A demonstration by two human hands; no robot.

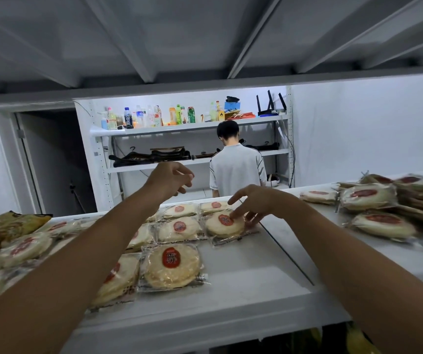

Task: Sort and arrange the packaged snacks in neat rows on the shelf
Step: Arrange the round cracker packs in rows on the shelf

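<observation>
Several rows of packs (170,268) fill the shelf's (243,267) left half; my right hand (259,203), fingers spread, rests fingertips on the pack (220,227) ending one row near the back edge, apparently squaring it. My left hand (172,178) hovers empty, loosely curled. Next, probably: another from the right-end pile (394,198).

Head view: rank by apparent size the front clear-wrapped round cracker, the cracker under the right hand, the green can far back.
1. Front clear-wrapped round cracker
2. Second cracker under the right hand; probably identical, just farther
3. Green can; distance shrinks it
</observation>
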